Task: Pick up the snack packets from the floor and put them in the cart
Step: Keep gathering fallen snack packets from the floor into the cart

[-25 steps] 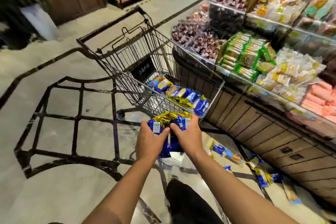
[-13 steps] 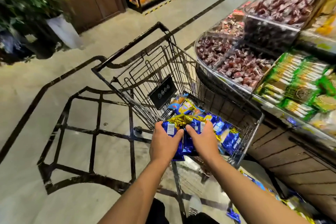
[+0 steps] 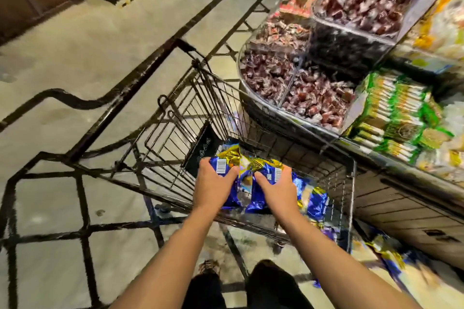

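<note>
Now over the black wire shopping cart (image 3: 251, 118): left hand (image 3: 213, 187) and right hand (image 3: 277, 189) clutching blue-and-gold foil snack packets (image 3: 247, 178); next, probably, letting go inside.

Head view, steeply down over cart (image 3: 350, 183)

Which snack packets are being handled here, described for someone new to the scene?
Find the black wire shopping cart beside the sweets counter. Over its basket, both hands hold a bundle of blue-and-gold foil snack packets; its white barcode labels face up.
</note>
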Available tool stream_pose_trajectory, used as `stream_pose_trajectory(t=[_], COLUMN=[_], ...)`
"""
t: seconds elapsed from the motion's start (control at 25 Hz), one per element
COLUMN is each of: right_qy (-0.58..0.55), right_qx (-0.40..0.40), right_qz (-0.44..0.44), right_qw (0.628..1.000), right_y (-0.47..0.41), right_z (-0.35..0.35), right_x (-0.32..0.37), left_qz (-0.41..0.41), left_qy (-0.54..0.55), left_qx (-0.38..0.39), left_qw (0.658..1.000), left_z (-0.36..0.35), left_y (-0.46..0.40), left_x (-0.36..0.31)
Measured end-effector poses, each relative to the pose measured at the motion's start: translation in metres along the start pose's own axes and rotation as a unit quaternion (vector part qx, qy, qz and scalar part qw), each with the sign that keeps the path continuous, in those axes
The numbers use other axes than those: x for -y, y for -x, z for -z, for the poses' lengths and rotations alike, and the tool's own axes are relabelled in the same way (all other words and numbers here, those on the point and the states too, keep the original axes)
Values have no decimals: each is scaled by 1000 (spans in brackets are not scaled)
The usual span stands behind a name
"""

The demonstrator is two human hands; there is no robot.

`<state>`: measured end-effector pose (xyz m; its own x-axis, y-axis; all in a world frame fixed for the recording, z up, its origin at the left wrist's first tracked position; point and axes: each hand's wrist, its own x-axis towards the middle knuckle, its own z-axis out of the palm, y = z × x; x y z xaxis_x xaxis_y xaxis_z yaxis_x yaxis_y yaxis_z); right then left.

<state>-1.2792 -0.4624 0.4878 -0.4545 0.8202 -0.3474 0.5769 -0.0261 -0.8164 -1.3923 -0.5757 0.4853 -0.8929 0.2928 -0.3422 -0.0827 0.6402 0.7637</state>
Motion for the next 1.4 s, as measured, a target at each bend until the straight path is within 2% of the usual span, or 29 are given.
stream_pose_trajectory(t=[0.28, 0.52, 0.76, 0.96, 1.24, 1.4], right_qy=[-7, 35, 39, 30, 139, 112], right_qx=[-30, -11, -15, -44, -59, -71], right_qz=[-50, -93, -141, -196, -238, -254], right_qw=[998, 995, 989, 979, 960, 958], right_y=[-49, -114, -180, -227, -269, -273], right_z=[-28, -50, -83, -122, -159, -172], right_x=[8, -21, -72, -133, -198, -206], left_qz=[8, 35, 63, 66, 0, -5], left_qy=[-23, -54, -86, -112, -169, -216], left_qx=[43, 57, 92, 77, 79, 87], left_qw=[999, 996, 990, 989, 982, 973], left_z=[1, -47, -117, -172, -222, -234], left_y=[-75, -125, -179, -227, -280, -286], left_x=[-11, -13, 18, 70, 118, 132])
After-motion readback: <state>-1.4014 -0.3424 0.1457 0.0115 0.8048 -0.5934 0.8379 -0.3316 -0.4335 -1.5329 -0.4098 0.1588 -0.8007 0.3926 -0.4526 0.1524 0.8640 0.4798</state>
